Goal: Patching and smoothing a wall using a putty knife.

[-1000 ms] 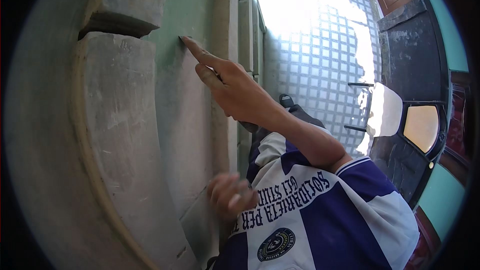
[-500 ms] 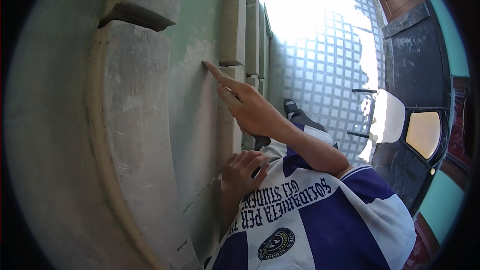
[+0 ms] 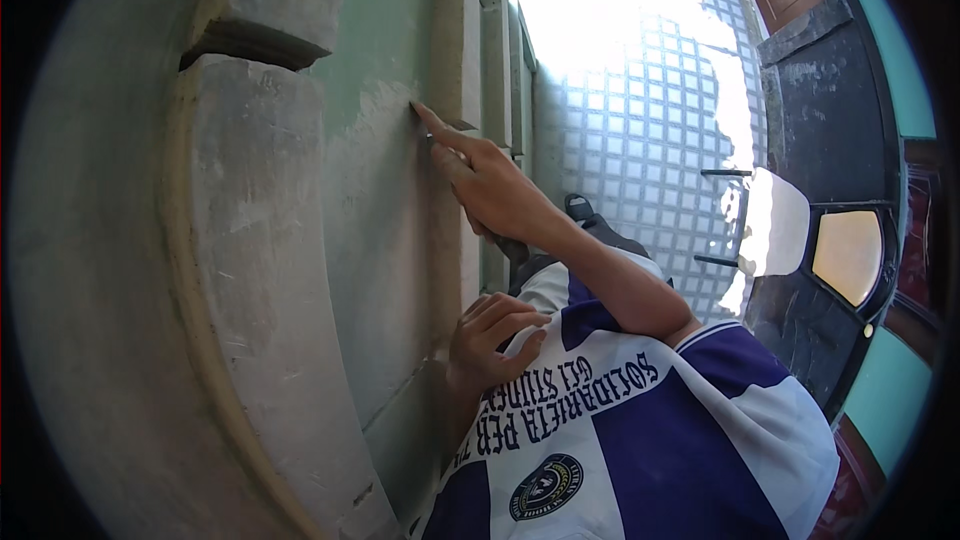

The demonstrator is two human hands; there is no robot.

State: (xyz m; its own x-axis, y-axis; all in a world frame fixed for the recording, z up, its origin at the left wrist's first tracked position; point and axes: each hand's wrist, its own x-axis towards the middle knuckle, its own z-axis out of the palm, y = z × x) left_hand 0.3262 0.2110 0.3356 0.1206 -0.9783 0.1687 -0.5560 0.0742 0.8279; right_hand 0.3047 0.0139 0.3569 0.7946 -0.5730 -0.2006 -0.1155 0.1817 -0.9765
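Note:
My right hand (image 3: pixel 492 180) reaches up to a green painted surface (image 3: pixel 385 40), with its index finger stretched along it. The other fingers curl in. At the fingertip is a small dark edge, and whatever the hand grips is mostly hidden. Around and below the fingertip lies a pale, rough patch (image 3: pixel 375 125) where the green gives way to whitish grey. Lower down, my left hand (image 3: pixel 495 340) rests close to my shirt, beside the grey surface. Its fingers are loosely bent with the thumb apart, and I see nothing in it.
A thick grey ledge (image 3: pixel 265 230) with a worn, yellowish edge runs along the left, and narrower ledges (image 3: pixel 460 30) stand just right of the green strip. Beyond is a tiled floor (image 3: pixel 640 120) in strong light. A white-seated chair (image 3: pixel 775 225) stands by a dark panel (image 3: pixel 835 120).
My right fingertip has moved a little up along the green surface, at the edge of the pale patch. My left hand has shifted slightly, its thumb wider apart. The view has tilted a little.

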